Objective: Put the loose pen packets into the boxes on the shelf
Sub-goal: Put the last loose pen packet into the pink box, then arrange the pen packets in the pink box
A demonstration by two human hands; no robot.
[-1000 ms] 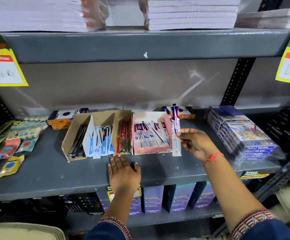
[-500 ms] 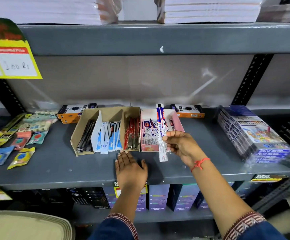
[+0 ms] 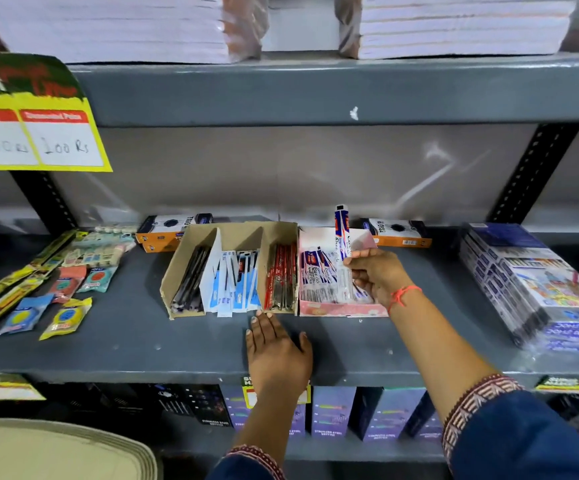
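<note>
My right hand [image 3: 375, 275] grips a long blue-and-white pen packet [image 3: 342, 237], held upright with its lower end inside the pink box [image 3: 343, 309]. That box holds several similar blue-and-white packets. Left of it stands a brown cardboard box [image 3: 177, 271] with dividers, holding black pens, blue-and-white packets and red pens. My left hand [image 3: 277, 355] lies flat on the grey shelf [image 3: 135, 344], fingers apart, fingertips at the front of the brown box.
Loose colourful packets [image 3: 64, 317] lie at the shelf's left. Two orange-and-black boxes [image 3: 397, 233] sit at the back. A wrapped stack of blue packs [image 3: 537, 289] fills the right. Paper stacks rest on the shelf above; a yellow price tag [image 3: 35, 136] hangs upper left.
My right hand carried the pen packet leftward from beside the pink box and lowered it into that box. My left hand stayed flat on the shelf.
</note>
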